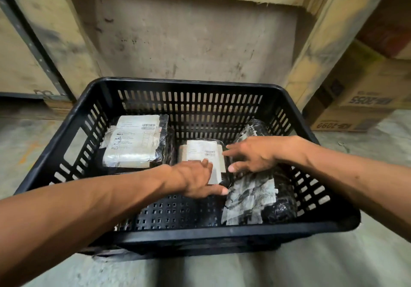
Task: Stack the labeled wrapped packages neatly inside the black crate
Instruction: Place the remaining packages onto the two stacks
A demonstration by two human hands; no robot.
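reaching into the black crate from either side, both hands meet at the middle package. its white label carries barcodes; the print is too small to read. the left hand lies flat on that label's near end, grip open, fingers straight. the right hand hovers spread just right of it, grip open, holding nothing. a second labeled package lies far left; a long black-wrapped one lies along the right wall. a cardboard box beyond reads upside down, "2099" legible.
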